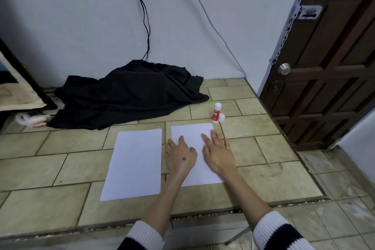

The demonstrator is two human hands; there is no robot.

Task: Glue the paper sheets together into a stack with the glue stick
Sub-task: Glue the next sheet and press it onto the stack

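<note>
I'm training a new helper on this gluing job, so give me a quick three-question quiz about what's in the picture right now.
1. True or false: both hands rest on the same paper pile.
2. Where does the glue stick stand? A) on the left pile B) on the tile beyond the right pile's far right corner C) in a hand
3. What lies against the wall behind the papers?

Key
1. True: left hand and right hand lie flat on the right pile; the left pile is untouched.
2. B: glue stick.
3. Black cloth.
</note>
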